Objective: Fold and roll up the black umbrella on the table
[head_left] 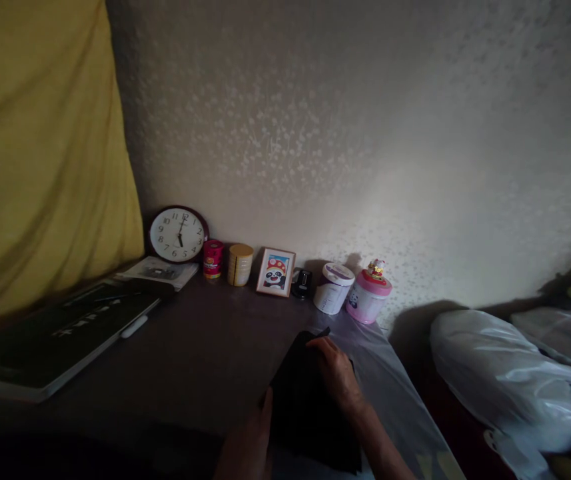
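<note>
A black, flat item that looks like cloth or a soft case [305, 407] lies at the front of the grey-covered table [205, 340]. My right hand [336, 370] is at its upper right part, fingers bent and closed on the top edge near a small dark tab. At the left edge of the black item is my left hand [252, 433], dim and blurred, with one finger or thumb pointing up along the edge. Its other fingers are hidden in shadow.
Along the wall stand a clock [178, 233], a red can [212, 260], a yellow can [240, 265], a panda picture [276, 273] and two tubs [334, 289]. A large dark book [60, 333] lies left. White plastic bags [505, 373] are right of the table.
</note>
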Demonstrator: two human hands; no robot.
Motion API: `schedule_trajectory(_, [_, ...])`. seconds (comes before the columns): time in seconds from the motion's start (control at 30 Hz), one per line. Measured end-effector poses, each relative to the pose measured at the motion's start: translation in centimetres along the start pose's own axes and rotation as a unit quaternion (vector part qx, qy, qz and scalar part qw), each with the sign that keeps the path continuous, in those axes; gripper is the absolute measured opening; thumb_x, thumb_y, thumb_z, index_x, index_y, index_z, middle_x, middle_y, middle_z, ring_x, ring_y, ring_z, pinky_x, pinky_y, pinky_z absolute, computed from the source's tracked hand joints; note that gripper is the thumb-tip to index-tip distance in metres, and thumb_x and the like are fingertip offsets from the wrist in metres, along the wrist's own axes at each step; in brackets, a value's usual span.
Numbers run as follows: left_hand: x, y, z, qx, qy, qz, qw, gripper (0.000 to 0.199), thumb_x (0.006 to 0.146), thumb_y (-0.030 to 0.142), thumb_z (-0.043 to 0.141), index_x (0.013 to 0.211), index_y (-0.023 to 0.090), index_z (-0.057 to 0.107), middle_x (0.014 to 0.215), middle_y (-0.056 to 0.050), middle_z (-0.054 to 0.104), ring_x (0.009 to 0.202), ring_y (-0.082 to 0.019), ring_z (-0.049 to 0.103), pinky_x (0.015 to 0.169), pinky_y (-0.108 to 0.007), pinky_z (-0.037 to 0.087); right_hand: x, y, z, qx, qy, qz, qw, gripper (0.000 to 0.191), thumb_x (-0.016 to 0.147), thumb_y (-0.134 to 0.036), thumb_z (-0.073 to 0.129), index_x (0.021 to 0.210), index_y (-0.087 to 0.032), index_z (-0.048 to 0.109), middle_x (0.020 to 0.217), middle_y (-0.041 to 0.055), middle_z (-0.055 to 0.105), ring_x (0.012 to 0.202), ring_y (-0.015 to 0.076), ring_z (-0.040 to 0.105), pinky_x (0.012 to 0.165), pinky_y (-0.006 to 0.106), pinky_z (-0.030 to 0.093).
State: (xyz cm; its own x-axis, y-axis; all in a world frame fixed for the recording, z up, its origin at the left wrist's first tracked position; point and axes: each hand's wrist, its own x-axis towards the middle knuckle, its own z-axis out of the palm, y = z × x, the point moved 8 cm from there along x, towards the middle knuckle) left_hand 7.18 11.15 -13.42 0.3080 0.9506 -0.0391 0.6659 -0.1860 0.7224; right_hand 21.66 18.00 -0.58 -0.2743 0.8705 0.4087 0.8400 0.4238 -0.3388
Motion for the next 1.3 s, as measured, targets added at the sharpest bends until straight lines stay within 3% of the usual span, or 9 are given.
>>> schedule_trajectory(0.2, [-0.2,0.8,1.2,0.183,0.068,-0.029,0.980,0.061,0.076,0.010,0.047,0.135,0.020,0.035,0.098,-0.012,0.062,0.074,-0.019,0.065,0.064,-0.025,0.048,1.2,-0.4,4.4,-0.010,0.000,0.009,1.000,0.029,0.083,-0.007,0.038,0.091,-0.021,0.062,0.090,0.0034,0.065,0.083,0.0149,0.061,0.074,0.023,0.047])
schedule_trajectory(0.33, [-0.6,1.9,1.3,0.305,0.132,-0.019,0.943,0.057,0.076,0.005,0.046,0.131,0.022,0.042,0.091,-0.007,0.063,0.069,-0.014,0.065,0.059,-0.018,0.048,0.9,0.1,6.9,-0.033,-0.002,0.013,0.999,0.024,0.086,-0.011,0.042,0.090,-0.022,0.063,0.090,0.0026,0.065,0.088,0.0161,0.060,0.077,0.024,0.045])
schedule_trajectory(0.43, [-0.6,1.8,1.7,0.315,0.128,-0.022,0.940,0.055,0.076,0.001,0.042,0.128,0.021,0.047,0.094,-0.008,0.065,0.067,-0.013,0.065,0.057,-0.017,0.048,0.6,0.3,7.8,-0.034,0.014,0.012,0.999,0.020,0.087,-0.016,0.045,0.098,-0.022,0.061,0.093,0.0024,0.066,0.090,0.0171,0.059,0.079,0.026,0.045])
schedule_trajectory(0.6, [-0.5,0.5,1.6,0.318,0.094,-0.008,0.943,0.060,0.073,0.004,0.045,0.131,0.020,0.043,0.109,-0.011,0.064,0.084,-0.020,0.066,0.069,-0.025,0.051,0.6,0.5,8.4,-0.029,0.029,0.014,0.999,0.019,0.088,-0.018,0.048,0.102,-0.022,0.059,0.096,0.0019,0.067,0.090,0.0169,0.060,0.078,0.027,0.044])
schedule_trajectory(0.77, [0.2,2.0,-0.6,0.304,0.114,0.110,0.940,0.072,0.068,0.023,0.058,0.135,0.029,0.033,0.133,-0.011,0.048,0.114,-0.031,0.052,0.090,-0.044,0.046,0.7,0.4,8.6,-0.033,0.032,-0.001,0.999,0.015,0.089,-0.020,0.048,0.092,-0.023,0.062,0.088,0.0005,0.067,0.084,0.0162,0.060,0.074,0.026,0.043])
schedule_trajectory(0.9, [1.4,2.6,0.8,0.301,0.072,0.167,0.936,0.089,0.059,0.018,0.062,0.139,0.030,0.023,0.145,-0.010,0.030,0.125,-0.036,0.039,0.098,-0.053,0.038,0.8,0.2,8.3,-0.028,0.038,-0.006,0.999,0.017,0.089,-0.020,0.047,0.086,-0.022,0.063,0.083,0.0010,0.067,0.080,0.0157,0.059,0.072,0.026,0.043])
schedule_trajectory(0.97, [2.0,1.9,2.0,0.319,0.079,0.150,0.932,0.088,0.060,0.011,0.058,0.139,0.028,0.022,0.145,-0.010,0.028,0.126,-0.036,0.037,0.096,-0.051,0.040,0.5,-0.2,8.0,-0.011,0.036,-0.028,0.999,0.018,0.090,-0.020,0.046,0.085,-0.021,0.063,0.083,0.0013,0.067,0.080,0.0155,0.059,0.073,0.027,0.044])
schedule_trajectory(1.13, [2.1,0.8,3.5,0.373,0.190,0.125,0.900,0.080,0.071,-0.006,0.038,0.137,0.035,0.018,0.141,-0.004,0.037,0.124,-0.026,0.043,0.094,-0.041,0.044,-0.8,-1.5,7.3,0.041,0.009,-0.163,0.986,0.024,0.093,-0.021,0.039,0.088,-0.020,0.063,0.086,0.0027,0.068,0.093,0.0155,0.058,0.087,0.031,0.043])
schedule_trajectory(1.3, [2.4,0.6,4.0,0.381,0.188,0.112,0.898,0.080,0.074,-0.008,0.034,0.136,0.037,0.014,0.140,-0.003,0.038,0.124,-0.026,0.043,0.093,-0.038,0.045,0.2,0.8,7.0,0.019,0.006,-0.160,0.987,0.026,0.093,-0.021,0.038,0.096,-0.019,0.064,0.099,0.0037,0.068,0.103,0.0163,0.055,0.096,0.034,0.038])
